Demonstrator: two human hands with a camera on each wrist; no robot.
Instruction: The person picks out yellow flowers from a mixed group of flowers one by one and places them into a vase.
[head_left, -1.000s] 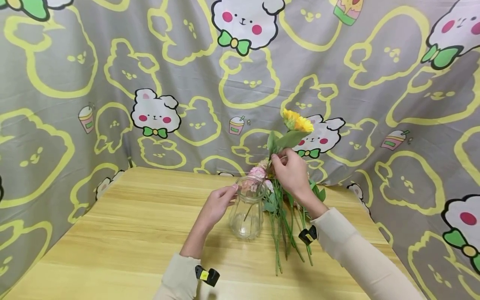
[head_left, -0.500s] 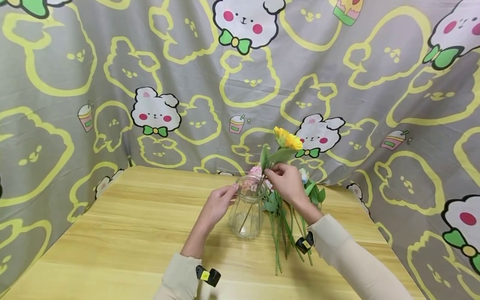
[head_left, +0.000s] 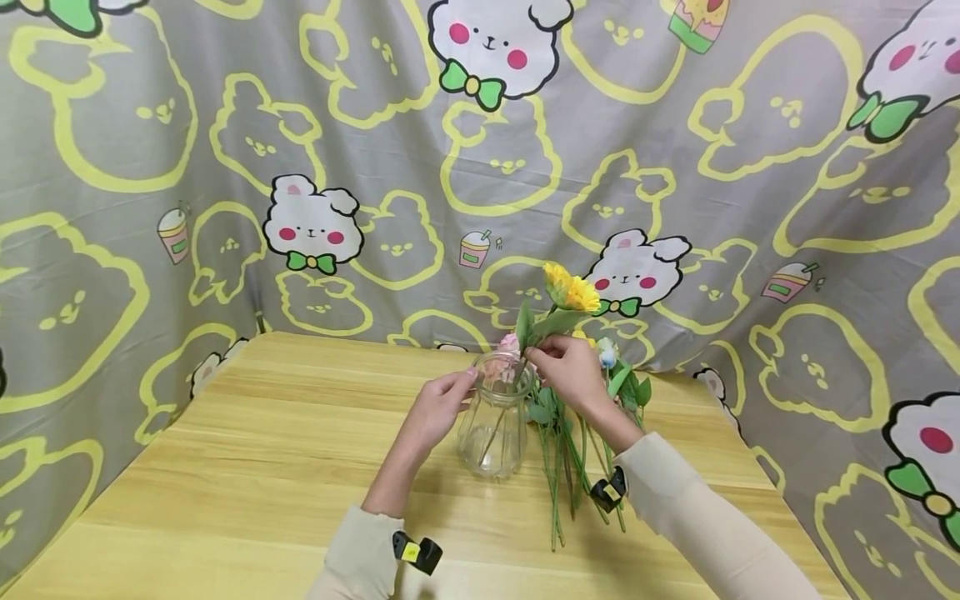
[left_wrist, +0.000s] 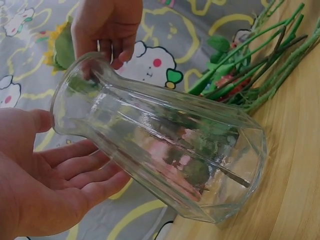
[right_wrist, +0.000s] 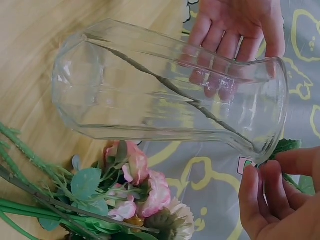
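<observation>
A clear, ribbed glass vase (head_left: pixel 512 443) stands upright on the wooden table. My left hand (head_left: pixel 437 410) steadies it from the left, thumb at the rim and nearly straight fingers (left_wrist: pixel 87 162) along the glass. Thumb and fingertips of my right hand (head_left: pixel 576 373) pinch a yellow flower (head_left: pixel 573 292) on its stem, just above the vase mouth. The bloom and broad green leaves rise above my fingers. Inside the vase, the brown lower stem (right_wrist: pixel 160 79) slants across to near the base.
Right of the vase lies a bunch of flowers with long green stems (head_left: pixel 557 492) pointing toward me. Pink blooms (right_wrist: pixel 157 192) and a pale blue one (head_left: pixel 607 353) show among leaves. A grey patterned curtain (head_left: pixel 405 150) hangs behind the table (head_left: pixel 247 467).
My right hand has moved down and left with the yellow flower, and its stem has slid deeper into the vase. My left hand has stayed at the vase.
</observation>
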